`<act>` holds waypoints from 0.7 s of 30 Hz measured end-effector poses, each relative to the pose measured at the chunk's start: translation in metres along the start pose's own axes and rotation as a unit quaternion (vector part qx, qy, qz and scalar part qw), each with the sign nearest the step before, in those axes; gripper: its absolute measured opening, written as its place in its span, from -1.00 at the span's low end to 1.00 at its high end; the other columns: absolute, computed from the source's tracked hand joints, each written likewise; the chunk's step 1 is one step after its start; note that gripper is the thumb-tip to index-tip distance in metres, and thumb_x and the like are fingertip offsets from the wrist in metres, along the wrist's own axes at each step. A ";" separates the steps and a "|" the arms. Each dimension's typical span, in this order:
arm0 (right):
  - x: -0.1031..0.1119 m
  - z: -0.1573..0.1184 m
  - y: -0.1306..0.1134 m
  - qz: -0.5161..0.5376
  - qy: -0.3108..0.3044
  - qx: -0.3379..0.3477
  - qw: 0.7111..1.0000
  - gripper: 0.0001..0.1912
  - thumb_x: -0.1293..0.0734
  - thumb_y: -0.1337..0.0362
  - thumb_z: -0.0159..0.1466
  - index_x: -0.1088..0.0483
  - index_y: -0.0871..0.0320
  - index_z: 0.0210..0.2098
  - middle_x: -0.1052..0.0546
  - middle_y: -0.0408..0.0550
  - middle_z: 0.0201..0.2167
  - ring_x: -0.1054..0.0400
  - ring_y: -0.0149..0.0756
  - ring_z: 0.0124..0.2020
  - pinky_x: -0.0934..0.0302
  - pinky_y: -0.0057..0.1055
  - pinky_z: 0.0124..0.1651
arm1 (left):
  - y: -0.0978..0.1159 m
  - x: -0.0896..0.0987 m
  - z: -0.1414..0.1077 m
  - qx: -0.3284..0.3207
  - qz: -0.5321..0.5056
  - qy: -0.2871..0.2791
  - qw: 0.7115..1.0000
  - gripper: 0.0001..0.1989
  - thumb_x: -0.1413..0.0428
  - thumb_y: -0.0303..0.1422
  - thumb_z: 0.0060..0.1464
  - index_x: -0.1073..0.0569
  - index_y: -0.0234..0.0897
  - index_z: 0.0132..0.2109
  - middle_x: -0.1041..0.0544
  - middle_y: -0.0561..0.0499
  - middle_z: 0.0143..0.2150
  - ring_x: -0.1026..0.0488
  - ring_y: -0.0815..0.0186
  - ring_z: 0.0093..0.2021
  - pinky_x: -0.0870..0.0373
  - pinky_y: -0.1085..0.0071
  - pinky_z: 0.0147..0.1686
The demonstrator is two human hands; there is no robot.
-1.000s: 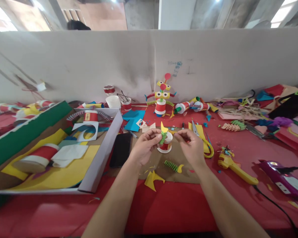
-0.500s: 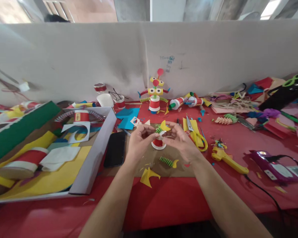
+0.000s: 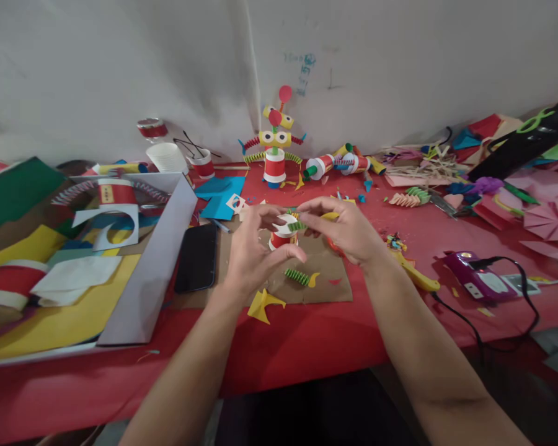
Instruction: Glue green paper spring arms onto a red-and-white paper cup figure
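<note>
A small red and white paper cup (image 3: 283, 237) stands upside down on the brown cardboard (image 3: 328, 282). My left hand (image 3: 255, 248) curves around its left side, thumb and fingers apart, with nothing seen between them. At the cup's upper right, my right hand (image 3: 337, 228) pinches a folded green paper spring (image 3: 296, 227). Nearer me lies another green spring (image 3: 296, 277) with a yellow crescent (image 3: 314, 280) at its end. A yellow paper scrap (image 3: 264, 306) rests at the cardboard's front edge.
On the left are a phone (image 3: 196, 257) and an open box (image 3: 139, 272) of paper pieces. Finished cup figures (image 3: 274, 167) stand behind. To the right lie a yellow glue gun (image 3: 416, 272), its cable and a purple power strip (image 3: 481, 279).
The view has tilted down. My left hand has opened and its fingers have spread away from the spring. My right hand keeps its pinch, and the yellow crescent is no longer visible there.
</note>
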State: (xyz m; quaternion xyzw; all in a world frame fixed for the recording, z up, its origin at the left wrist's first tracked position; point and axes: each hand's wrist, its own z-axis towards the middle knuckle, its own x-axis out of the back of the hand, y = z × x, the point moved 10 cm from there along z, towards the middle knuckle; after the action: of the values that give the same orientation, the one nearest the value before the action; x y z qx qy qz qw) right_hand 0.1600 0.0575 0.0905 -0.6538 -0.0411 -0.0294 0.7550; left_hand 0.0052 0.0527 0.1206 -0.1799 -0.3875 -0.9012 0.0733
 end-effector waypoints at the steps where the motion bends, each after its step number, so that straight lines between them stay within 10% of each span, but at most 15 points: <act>1: 0.011 0.001 0.003 0.028 0.029 -0.005 0.999 -0.73 -0.44 0.15 0.12 -0.50 0.12 -0.21 -0.53 -0.14 -0.35 -0.40 -0.42 -0.40 -0.31 -0.41 -0.28 | 0.007 0.001 0.001 -0.022 0.021 -0.008 1.000 -0.57 -0.35 -0.24 -0.19 -0.38 -0.24 -0.18 -0.51 -0.04 -0.17 -0.45 0.29 -0.22 -0.40 0.36 -0.21; 6: 0.055 0.005 0.028 0.176 0.121 -0.031 0.977 -0.74 -0.54 0.26 -0.06 -0.53 0.12 -0.35 -0.51 -0.20 -0.45 -0.37 -0.49 -0.42 -0.27 -0.50 -0.31 | 0.024 -0.068 -0.031 -0.115 0.164 -0.343 0.918 -0.90 -0.23 -0.36 -0.04 -0.49 -0.24 -0.31 -0.53 0.01 -0.32 -0.45 0.24 -0.22 -0.37 0.33 -0.20; 9: 0.064 0.006 0.038 0.213 0.142 -0.035 0.966 -0.73 -0.55 0.31 -0.12 -0.52 0.11 -0.40 -0.50 -0.22 -0.49 -0.36 -0.49 -0.42 -0.26 -0.50 -0.32 | 0.008 -0.095 -0.053 -0.098 0.254 -0.427 0.862 -0.87 -0.15 -0.48 -0.03 -0.51 -0.30 -0.26 -0.55 -0.09 -0.28 -0.44 0.11 -0.12 -0.38 0.27 -0.22; 15: 0.051 0.006 0.041 0.205 0.118 -0.044 0.971 -0.75 -0.53 0.31 -0.10 -0.49 0.09 -0.40 -0.48 -0.23 -0.48 -0.34 -0.47 -0.42 -0.20 -0.49 -0.35 | -0.010 -0.083 -0.045 0.035 0.122 -0.446 0.886 -0.84 -0.06 -0.53 0.02 -0.51 -0.30 -0.26 -0.55 -0.06 -0.26 -0.45 0.21 -0.20 -0.35 0.31 -0.19; 21: 0.029 0.002 0.037 0.140 0.065 -0.048 0.987 -0.71 -0.52 0.24 -0.06 -0.52 0.09 -0.31 -0.50 -0.18 -0.40 -0.31 -0.45 -0.43 -0.17 -0.45 -0.35 | -0.050 -0.008 -0.010 0.229 -0.100 -0.267 0.931 -0.83 -0.07 -0.27 0.09 -0.44 -0.29 -0.26 -0.44 0.03 -0.31 -0.36 0.35 -0.30 -0.32 0.43 -0.26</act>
State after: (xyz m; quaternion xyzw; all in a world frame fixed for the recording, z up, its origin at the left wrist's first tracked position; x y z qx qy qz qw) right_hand 0.1929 0.0647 0.0571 -0.6849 0.1016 0.0324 0.7208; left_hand -0.0034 0.0798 0.0771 -0.3525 -0.6044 -0.7095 -0.0846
